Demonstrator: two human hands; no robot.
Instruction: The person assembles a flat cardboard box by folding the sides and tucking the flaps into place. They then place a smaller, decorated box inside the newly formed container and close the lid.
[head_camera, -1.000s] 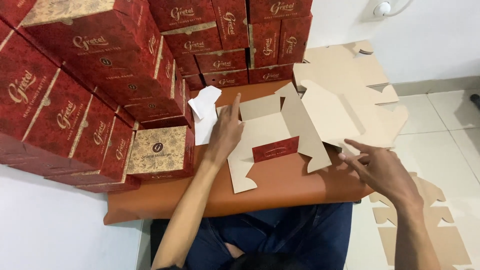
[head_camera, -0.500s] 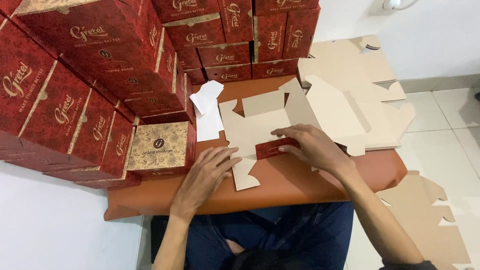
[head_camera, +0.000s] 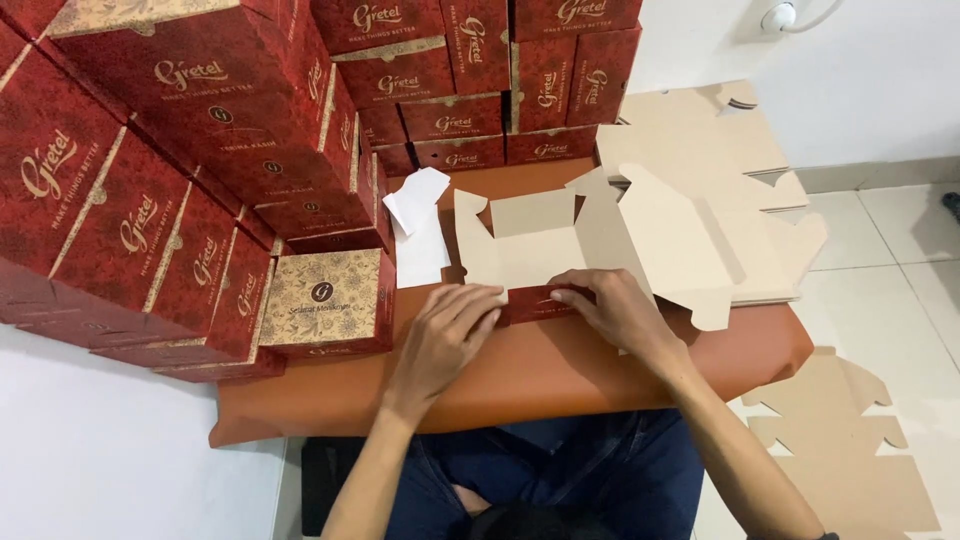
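Beside the stacked red boxes (head_camera: 200, 150), both hands, left hand (head_camera: 445, 335) and right hand (head_camera: 610, 310), pinched the light, creasable carton blank (head_camera: 540, 240) along its red front flap (head_camera: 535, 303).

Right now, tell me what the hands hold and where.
Both the left hand and right hand press the unfolded cardboard box at its red front flap, fingertips on its near edge.

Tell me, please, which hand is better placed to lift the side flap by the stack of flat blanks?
Probably the right hand: it rests on the half-folded box beside that side flap. The left hand presses the red front edge on the far side.
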